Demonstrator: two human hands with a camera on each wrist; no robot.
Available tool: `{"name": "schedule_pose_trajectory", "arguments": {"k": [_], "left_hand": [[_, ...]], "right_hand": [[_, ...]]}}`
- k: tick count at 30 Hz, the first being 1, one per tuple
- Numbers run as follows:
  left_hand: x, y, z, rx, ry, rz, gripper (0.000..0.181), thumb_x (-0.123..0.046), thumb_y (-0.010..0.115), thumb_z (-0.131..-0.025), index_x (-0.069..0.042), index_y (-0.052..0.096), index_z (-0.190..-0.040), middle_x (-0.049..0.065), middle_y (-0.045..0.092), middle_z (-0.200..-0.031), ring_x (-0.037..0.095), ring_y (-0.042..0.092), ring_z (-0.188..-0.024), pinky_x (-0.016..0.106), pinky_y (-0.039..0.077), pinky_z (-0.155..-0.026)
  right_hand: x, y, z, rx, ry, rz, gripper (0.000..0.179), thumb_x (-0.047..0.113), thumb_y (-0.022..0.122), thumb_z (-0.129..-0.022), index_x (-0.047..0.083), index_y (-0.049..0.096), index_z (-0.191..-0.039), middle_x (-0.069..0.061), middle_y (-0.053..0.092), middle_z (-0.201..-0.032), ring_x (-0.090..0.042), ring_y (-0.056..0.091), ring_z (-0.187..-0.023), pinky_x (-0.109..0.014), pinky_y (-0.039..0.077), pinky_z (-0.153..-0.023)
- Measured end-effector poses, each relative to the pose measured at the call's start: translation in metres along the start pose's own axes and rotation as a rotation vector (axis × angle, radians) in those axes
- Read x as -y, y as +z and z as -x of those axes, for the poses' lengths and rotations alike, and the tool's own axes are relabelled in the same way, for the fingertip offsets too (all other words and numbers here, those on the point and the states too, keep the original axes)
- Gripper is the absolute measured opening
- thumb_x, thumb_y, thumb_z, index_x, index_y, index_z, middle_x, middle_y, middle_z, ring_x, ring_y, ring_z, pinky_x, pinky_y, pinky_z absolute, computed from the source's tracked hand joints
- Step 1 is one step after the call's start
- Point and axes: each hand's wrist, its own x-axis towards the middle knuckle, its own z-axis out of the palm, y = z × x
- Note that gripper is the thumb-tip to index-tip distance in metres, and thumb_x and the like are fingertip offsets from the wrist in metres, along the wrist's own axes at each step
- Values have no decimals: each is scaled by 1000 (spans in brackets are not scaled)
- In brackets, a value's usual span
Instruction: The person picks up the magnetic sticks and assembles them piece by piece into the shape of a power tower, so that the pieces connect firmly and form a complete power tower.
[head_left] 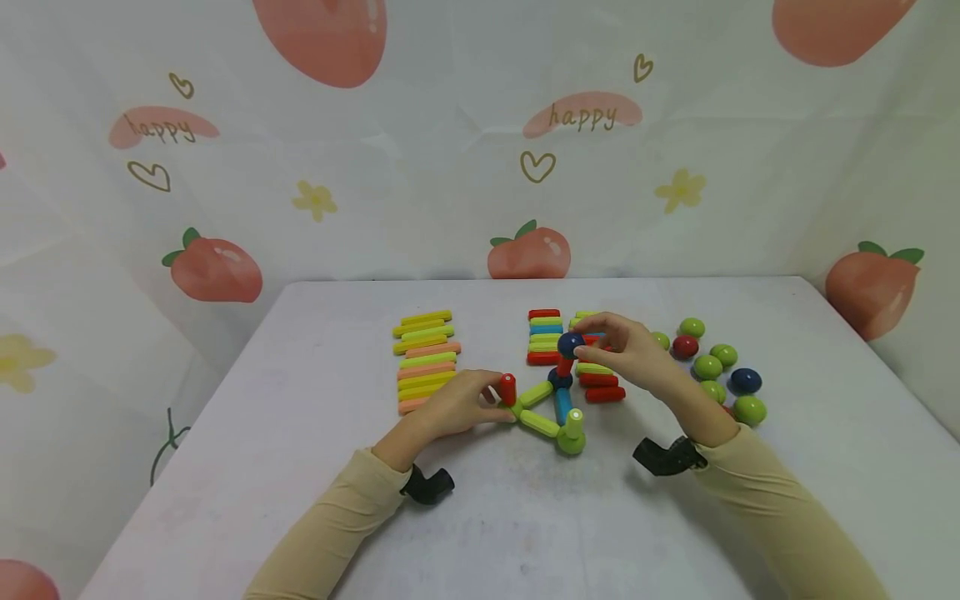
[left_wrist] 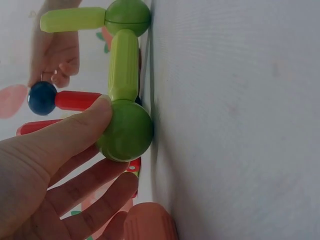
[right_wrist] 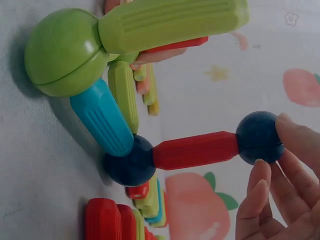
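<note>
A triangular frame of toy rods and balls lies on the table. My left hand (head_left: 468,406) pinches the green ball (left_wrist: 126,131) at its left corner, where a red rod (head_left: 508,389) stands up. At the back corner a dark blue ball (right_wrist: 131,161) carries an upright red rod (right_wrist: 196,151). My right hand (head_left: 630,350) holds the dark blue ball (right_wrist: 259,137) on that rod's top between thumb and fingers. The front corner is a green ball (right_wrist: 62,52) with a yellow-green rod (head_left: 574,422) upright on it. A blue rod (right_wrist: 102,117) and two yellow-green rods (head_left: 539,423) join the corners.
Yellow, green and orange rods (head_left: 427,360) lie in a column behind my left hand. Shorter red, green and blue rods (head_left: 545,337) lie at the back middle, partly behind my right hand. Loose green, red and dark blue balls (head_left: 746,381) sit at the right.
</note>
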Motion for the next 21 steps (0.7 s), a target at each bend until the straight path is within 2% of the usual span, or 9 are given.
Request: {"name": "schedule_pose_trajectory", "arguments": {"k": [5,9,12,16,18,21], "left_hand": [[0,0,-1,-1,4,0,32,-30,73,-80,-12,64,-105,-2,68,-97,11,58,-88,21,48,-75],[0,0,0,5,1,9,33,-30,73,-80,-12,63,-106,-2,68,-97,12,58,-88,22,49,-75],[0,0,0,2,1,15,32,-29,73,-80,-13,63,-105,-2,68,-97,11,58,-88,21,48,-74],[1,1,0,-20,30,-2,30,-30,74,-80,-13,63,-102,-3,68,-95,11,59,-87,20,48,-73],[2,2,0,-28,40,-9,30,-30,73,-80,-13,63,-101,-3,68,-95,11,60,-87,20,48,-74],[2,2,0,-24,39,1,30,-30,73,-80,-13,63,-102,-3,68,-95,11,59,-87,21,48,-75]], "right_hand": [[-3,-1,0,4,-5,7,39,23,62,-90,7,52,-123,-15,54,-127,-25,59,-96,-30,55,-80],[-5,-14,4,-60,-3,69,41,26,58,-93,5,49,-127,-17,52,-130,-29,59,-101,-23,53,-79],[-11,-33,7,-151,59,107,45,31,55,-93,4,48,-129,-12,55,-124,-18,61,-96,-18,52,-76],[-28,-60,14,-244,169,93,52,35,56,-93,2,44,-131,9,56,-108,2,61,-81,-16,52,-71],[-37,-70,17,-266,205,90,53,33,55,-93,-2,42,-132,7,55,-109,9,59,-75,-14,52,-69],[-50,-79,20,-273,255,84,55,26,55,-93,-8,39,-132,-16,55,-119,12,57,-70,-11,51,-65]]}}
